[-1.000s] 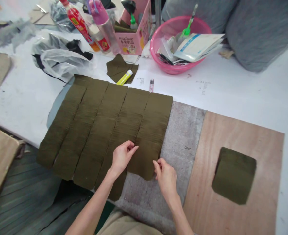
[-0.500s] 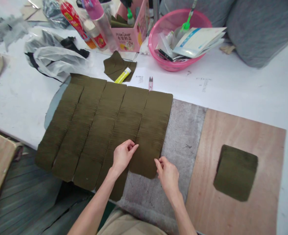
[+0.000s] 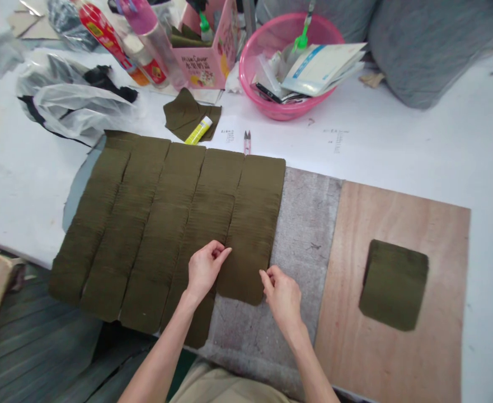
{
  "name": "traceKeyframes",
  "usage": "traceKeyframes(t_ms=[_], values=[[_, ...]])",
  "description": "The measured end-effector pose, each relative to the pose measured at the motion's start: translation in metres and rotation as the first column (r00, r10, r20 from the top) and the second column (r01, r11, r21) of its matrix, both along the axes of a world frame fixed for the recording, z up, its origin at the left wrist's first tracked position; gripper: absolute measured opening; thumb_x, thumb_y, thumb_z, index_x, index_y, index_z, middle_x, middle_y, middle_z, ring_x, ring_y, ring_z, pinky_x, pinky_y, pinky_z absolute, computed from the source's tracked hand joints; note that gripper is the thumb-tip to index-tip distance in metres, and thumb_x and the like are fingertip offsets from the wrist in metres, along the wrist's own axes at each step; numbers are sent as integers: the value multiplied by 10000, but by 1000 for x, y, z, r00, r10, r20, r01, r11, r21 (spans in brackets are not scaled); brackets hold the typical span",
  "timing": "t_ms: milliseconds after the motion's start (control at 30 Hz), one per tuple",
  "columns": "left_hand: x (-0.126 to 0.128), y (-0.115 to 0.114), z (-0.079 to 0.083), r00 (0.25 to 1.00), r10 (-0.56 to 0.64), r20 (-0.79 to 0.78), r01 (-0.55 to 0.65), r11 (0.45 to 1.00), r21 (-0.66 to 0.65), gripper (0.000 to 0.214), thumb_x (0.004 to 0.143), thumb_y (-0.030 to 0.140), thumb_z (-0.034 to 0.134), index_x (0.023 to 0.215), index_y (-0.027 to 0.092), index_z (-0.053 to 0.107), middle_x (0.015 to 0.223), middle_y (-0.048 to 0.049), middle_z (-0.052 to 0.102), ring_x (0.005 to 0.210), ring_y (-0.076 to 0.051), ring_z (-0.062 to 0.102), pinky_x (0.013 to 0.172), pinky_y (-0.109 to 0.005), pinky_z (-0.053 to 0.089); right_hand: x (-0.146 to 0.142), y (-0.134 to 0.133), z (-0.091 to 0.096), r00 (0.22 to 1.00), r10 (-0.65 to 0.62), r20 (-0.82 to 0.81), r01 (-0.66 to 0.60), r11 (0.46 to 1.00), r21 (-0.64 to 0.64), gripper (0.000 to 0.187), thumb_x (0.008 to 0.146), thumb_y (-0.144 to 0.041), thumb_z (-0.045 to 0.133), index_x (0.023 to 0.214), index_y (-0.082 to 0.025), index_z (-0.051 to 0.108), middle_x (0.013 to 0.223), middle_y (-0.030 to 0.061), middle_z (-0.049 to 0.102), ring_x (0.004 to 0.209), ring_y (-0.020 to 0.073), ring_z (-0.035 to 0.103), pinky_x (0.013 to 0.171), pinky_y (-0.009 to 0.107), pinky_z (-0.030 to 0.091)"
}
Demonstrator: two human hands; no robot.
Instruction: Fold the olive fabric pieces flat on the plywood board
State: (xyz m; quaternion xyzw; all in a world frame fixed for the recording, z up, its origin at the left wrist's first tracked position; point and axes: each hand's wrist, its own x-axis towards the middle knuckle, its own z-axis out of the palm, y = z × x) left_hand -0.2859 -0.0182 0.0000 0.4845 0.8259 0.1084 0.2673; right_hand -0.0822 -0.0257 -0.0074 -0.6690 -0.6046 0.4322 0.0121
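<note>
Grey matting [image 3: 309, 218] bears olive cloth [image 3: 244, 277] between left hand [image 3: 204, 270] and right hand [image 3: 285, 296].

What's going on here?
Someone's left hand is at the left edge and their right hand at the right edge of the near olive piece in the rightmost row. Five overlapping olive rows lie side by side. Another olive piece, maybe a stack, lies on the wooden board to the right.

We see dk olive, round-cornered cloth pcs [image 3: 166, 229] fanned flat in 5 rows, partly over a gray mat [image 3: 303, 218]; rt row ends short near us.
</note>
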Motion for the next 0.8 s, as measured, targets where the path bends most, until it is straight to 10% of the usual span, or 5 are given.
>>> traceKeyframes(t_ms=[500,800], values=[[7,-10,-1,976,-11,-219,42,990,136,351,827,499,569,1002,197,603,758,-16,650,620,-166,596,559,-259,419,-9,2,12,988,34,150,-41,998,43,220,925,-340,492,796,-215,620,684,29,701,615,157,658,537,219,354],[63,-13,-35,893,-409,-186,449,786,425,646,883,305,507,1476,303,250,1555,-23,237,1382,-351,291,1121,-582,283,-11,-7,15,998,41,56,-39,999,-34,194,877,-263,556,1051,-182,530,827,73,714,734,248,702,649,343,528]])
